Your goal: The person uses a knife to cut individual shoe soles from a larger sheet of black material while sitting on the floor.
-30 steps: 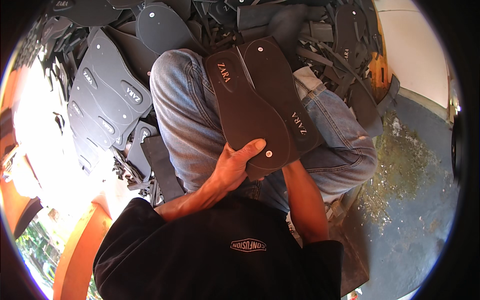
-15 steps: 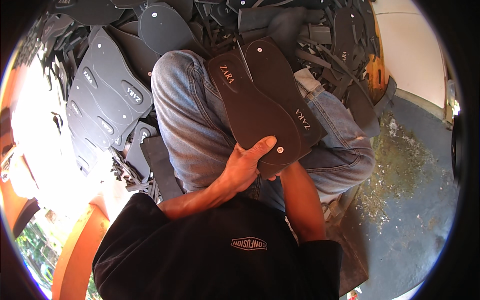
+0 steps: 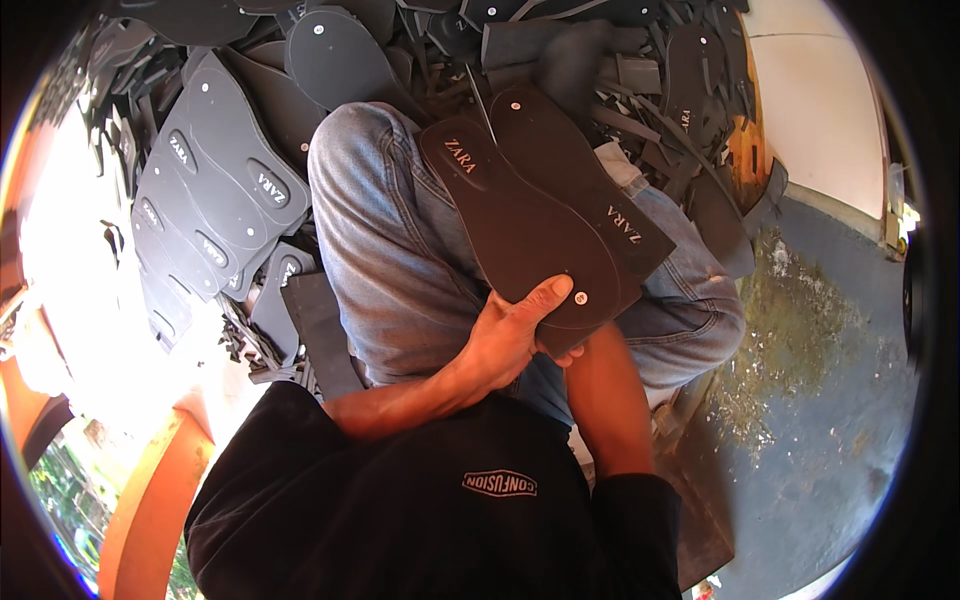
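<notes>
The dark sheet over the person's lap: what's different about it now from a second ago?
The near end of the dark sheet has swung to the right; its far end has shifted much less. The left hand moved right with it. Nothing was visibly let go. The left thumb stays on top, and the outlined sheets at the left lie as before.

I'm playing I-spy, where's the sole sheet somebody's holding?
In the head view, the sole sheet is right of centre, over the jeans, its near end in the left hand.
</notes>
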Available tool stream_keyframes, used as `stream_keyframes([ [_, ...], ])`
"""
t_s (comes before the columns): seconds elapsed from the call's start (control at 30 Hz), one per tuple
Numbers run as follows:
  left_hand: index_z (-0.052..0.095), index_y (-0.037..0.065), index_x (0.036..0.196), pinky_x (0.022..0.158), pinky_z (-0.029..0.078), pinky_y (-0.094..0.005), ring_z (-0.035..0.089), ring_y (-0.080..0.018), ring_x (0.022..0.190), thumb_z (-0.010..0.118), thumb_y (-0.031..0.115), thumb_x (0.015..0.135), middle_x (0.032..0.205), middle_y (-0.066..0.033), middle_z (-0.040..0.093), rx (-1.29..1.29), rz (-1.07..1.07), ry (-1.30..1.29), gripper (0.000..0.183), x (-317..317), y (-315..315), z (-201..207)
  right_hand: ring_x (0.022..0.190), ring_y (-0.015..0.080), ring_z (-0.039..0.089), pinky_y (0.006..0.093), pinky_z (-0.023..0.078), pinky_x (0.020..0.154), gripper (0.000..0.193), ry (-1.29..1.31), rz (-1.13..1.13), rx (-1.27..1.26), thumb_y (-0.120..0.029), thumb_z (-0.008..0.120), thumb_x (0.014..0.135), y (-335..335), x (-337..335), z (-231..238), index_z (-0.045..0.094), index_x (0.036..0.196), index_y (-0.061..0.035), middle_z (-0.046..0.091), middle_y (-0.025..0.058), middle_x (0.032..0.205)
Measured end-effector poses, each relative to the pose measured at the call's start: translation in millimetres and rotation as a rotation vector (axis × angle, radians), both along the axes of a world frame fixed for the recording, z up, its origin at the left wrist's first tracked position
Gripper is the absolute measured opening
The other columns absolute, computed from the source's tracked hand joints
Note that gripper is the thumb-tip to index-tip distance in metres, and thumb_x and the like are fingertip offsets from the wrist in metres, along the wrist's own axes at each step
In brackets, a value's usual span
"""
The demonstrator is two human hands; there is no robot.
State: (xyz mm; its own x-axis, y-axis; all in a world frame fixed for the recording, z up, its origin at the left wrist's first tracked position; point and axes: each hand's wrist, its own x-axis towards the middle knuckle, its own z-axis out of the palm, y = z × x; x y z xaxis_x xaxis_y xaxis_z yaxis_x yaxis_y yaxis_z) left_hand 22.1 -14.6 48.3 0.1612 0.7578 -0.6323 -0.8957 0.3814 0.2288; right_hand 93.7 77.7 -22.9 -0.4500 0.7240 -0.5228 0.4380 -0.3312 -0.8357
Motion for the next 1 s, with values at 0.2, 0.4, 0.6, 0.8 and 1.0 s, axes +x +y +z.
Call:
stream_keyframes([
  [0.2, 0.055, -0.002, 0.098, 0.037, 0.046, -0.0261, 0.06, -0.0181, 0.051, 0.059, 0.027, 0.087, 0.073, -0.0113, 0.061, -0.074, -0.101, 0.046, 0.032, -19.0, -29.6, -2.9, 0.051, 0.0143, 0.051, 0.0283, 0.041, 0.044, 0.027, -0.312, 0.14, -0.181, -0.027, 0.057, 0.088, 40.3, -47.7, -5.2, 0.06, 0.082, -0.0005, 0.055, 0.0054, 0.065],
  [0.4, 0.055, -0.004, 0.107, 0.041, 0.046, -0.0244, 0.06, -0.0164, 0.054, 0.065, 0.02, 0.078, 0.077, -0.0111, 0.063, -0.056, -0.238, 0.023, 0.039, -71.8, -96.6, 18.1, 0.035, 0.0099, 0.034, 0.0278, 0.025, 0.033, 0.036, 0.084, 0.082, -0.179, -0.033, 0.056, 0.085, 41.5, -78.5, -58.8, 0.054, 0.064, -0.004, 0.042, 0.0003, 0.048],
  [0.6, 0.052, -0.007, 0.115, 0.077, 0.048, -0.0279, 0.061, -0.0194, 0.087, 0.067, 0.008, 0.072, 0.098, -0.0131, 0.064, 0.076, -0.263, 0.205, 0.048, -126.8, -129.4, -9.6, 0.033, 0.0056, 0.029, 0.0198, 0.018, 0.032, 0.049, 0.624, -0.046, -0.876, -0.052, 0.053, 0.085, 51.9, -47.9, 18.5, 0.058, 0.073, -0.0044, 0.052, 0.0077, 0.056],
  [0.8, 0.057, -0.008, 0.11, 0.087, 0.044, -0.0276, 0.06, -0.0194, 0.093, 0.069, 0.01, 0.074, 0.1, -0.0104, 0.065, 0.013, -0.512, 0.499, 0.042, -154.5, -89.6, 5.3, 0.036, 0.0042, 0.032, 0.0203, 0.022, 0.033, 0.023, 0.328, -0.061, -0.418, -0.025, 0.064, 0.083, 52.2, 5.3, 46.0, 0.056, 0.082, -0.0036, 0.054, 0.0092, 0.058],
  [1.0, 0.036, 0.005, 0.132, 0.089, 0.044, -0.0501, 0.051, -0.031, 0.111, 0.034, 0.058, 0.089, 0.129, -0.0149, 0.047, 0.498, 0.588, 0.144, 0.068, -130.6, -36.1, 4.6, 0.039, 0.0044, 0.036, 0.0206, 0.025, 0.035, 0.017, 0.433, -0.484, -0.291, -0.017, 0.063, 0.084, -7.4, 49.1, 57.0, 0.054, 0.082, -0.0022, 0.056, 0.009, 0.062],
])
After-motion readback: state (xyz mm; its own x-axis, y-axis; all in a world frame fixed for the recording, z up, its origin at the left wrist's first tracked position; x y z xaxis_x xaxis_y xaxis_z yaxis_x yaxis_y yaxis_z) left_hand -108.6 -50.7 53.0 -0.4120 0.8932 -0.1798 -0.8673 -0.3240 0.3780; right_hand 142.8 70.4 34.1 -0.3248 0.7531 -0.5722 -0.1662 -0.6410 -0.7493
